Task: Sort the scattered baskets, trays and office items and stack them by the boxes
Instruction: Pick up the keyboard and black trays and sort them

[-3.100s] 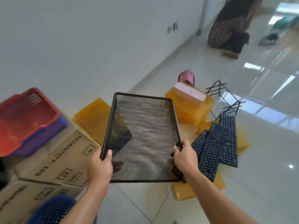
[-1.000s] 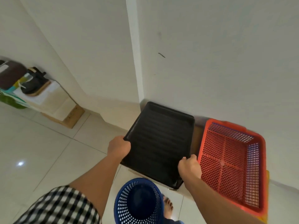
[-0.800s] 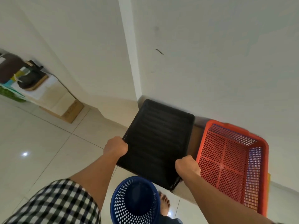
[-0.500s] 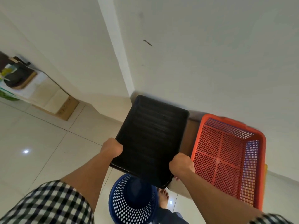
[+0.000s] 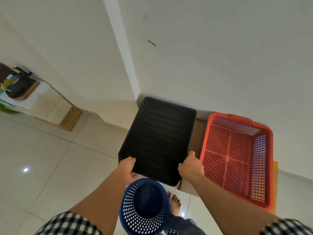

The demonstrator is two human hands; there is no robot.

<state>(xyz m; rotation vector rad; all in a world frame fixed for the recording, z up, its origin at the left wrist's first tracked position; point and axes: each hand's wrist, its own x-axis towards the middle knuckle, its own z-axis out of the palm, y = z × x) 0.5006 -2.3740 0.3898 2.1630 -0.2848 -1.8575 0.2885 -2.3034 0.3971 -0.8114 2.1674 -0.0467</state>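
A black mesh tray lies over the cardboard box against the wall. My left hand grips its near left corner, thumb on top. My right hand grips its near right edge. To the right on the box sits a red plastic basket, nested in a blue one whose wall shows through the red mesh.
A round blue perforated basket stands on the floor just below the tray, beside my bare foot. A yellow item peeks out behind the red basket. At the far left a box and bags lean by the wall.
I turned from the floor pile to the boxes with the black tray. Over the last second the tray settled lower over the box and my hands slid toward its near corners.
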